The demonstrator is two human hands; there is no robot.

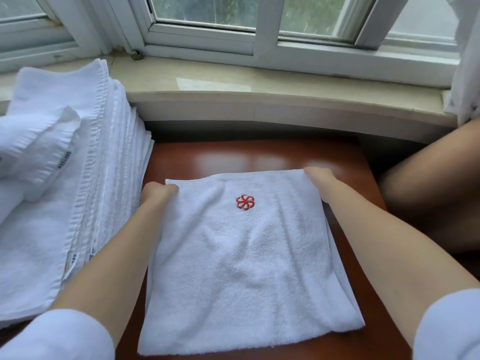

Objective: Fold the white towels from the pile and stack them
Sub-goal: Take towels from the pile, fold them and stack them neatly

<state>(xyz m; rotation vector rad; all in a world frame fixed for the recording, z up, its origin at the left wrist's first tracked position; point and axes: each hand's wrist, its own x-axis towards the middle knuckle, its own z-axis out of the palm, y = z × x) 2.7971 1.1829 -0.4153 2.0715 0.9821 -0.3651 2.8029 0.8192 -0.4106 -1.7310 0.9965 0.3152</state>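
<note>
Towel with the red emblem lay mid-frame on the desk; my left hand and right hand each pinched a far corner. Mid-fold, I judged; next, another fold, then the stack at left.

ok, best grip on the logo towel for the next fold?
Pinch the towel at its two far corners, as the left hand and right hand do now, coming from the near side. It lies flat on the table, corners exposed, letting the edge fold toward you.
</note>
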